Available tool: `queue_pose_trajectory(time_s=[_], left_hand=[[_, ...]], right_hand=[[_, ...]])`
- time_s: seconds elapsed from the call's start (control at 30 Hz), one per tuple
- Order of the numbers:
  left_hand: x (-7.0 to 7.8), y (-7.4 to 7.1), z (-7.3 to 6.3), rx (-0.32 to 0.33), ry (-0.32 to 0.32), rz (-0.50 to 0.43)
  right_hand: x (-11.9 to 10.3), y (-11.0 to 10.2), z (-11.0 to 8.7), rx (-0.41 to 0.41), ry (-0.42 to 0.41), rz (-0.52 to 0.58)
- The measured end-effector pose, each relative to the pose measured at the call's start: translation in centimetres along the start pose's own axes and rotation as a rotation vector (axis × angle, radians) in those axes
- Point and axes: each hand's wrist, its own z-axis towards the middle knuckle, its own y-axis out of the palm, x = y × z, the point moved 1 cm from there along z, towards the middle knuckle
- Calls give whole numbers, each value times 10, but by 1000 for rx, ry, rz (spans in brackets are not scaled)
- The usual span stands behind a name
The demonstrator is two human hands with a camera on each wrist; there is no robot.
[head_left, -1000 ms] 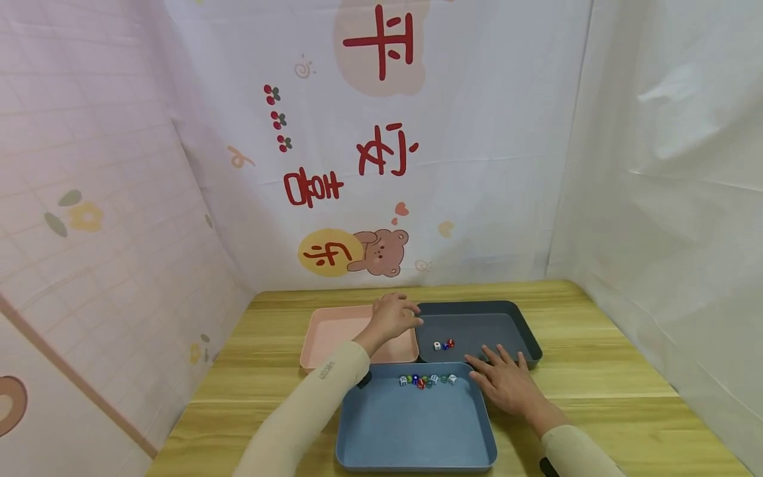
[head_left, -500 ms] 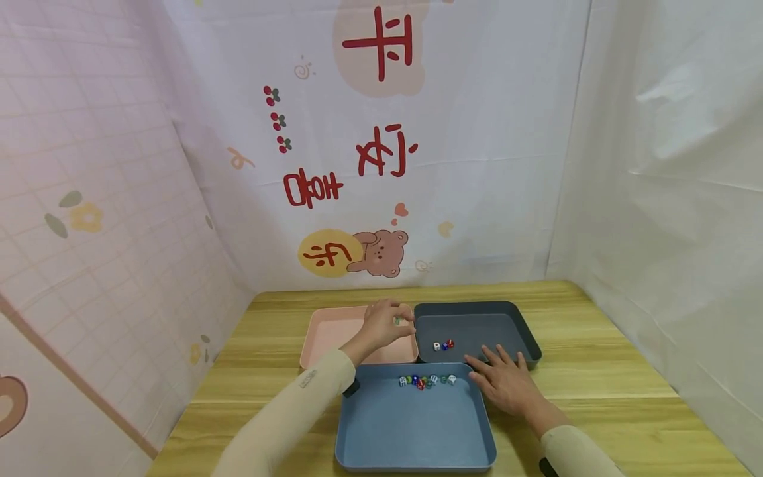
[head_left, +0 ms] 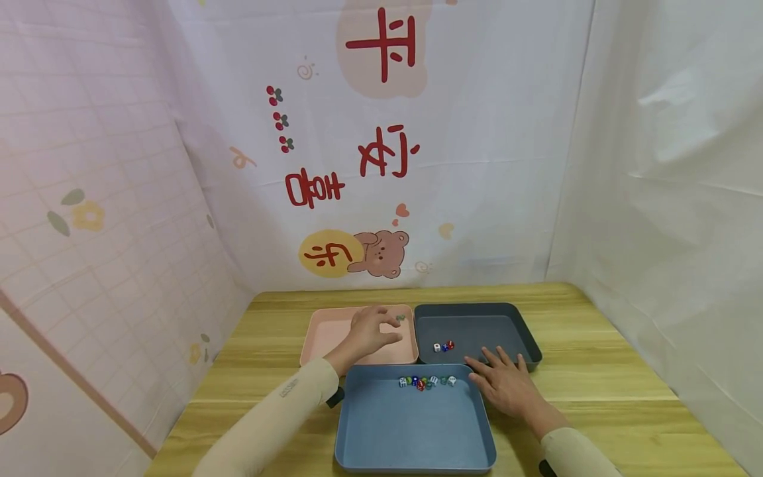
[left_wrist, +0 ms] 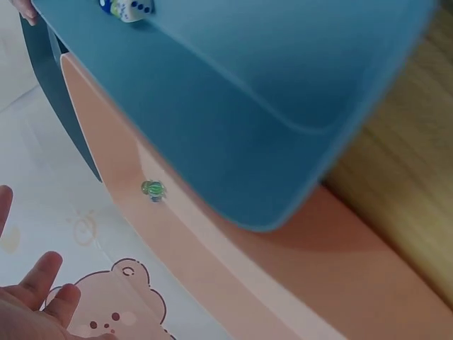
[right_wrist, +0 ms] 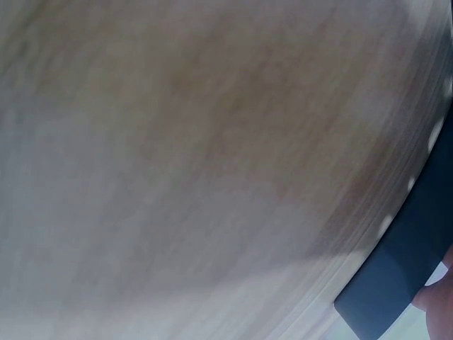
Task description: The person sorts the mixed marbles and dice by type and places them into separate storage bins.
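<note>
My left hand (head_left: 367, 333) is over the pink tray (head_left: 318, 331), its fingers spread and nothing between them. Small green glassy pieces (head_left: 401, 318) lie in that tray's far right corner, just beyond the fingertips; they also show in the left wrist view as green pieces (left_wrist: 153, 189) against the pink wall. My right hand (head_left: 507, 384) has its fingers stretched out over the near rim of the dark grey tray (head_left: 477, 324). Inside the dark tray sit a white die (head_left: 437, 347), a blue die (head_left: 444, 347) and a red die (head_left: 450, 344).
A blue tray (head_left: 417, 430) stands in front, with several dice and green glassy pieces (head_left: 428, 383) in a row along its far side. All three trays stand close together on the wooden table (head_left: 238, 371). A printed white cloth (head_left: 489, 165) hangs behind and at both sides.
My left hand has drawn back to the left and toward me from the pink tray's far right corner, uncovering the green pieces there. My right hand has stayed in place.
</note>
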Motion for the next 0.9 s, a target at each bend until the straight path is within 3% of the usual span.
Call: queue_pose_trajectory(time_s=[0.37,0.9], left_hand=[[-9,-4,-17,-3,-15,-69],[-10,19,-37,-62,40,-13]], right_hand=[[0,1,1,1,3,-1],[3,6,2,35,-6,-12]])
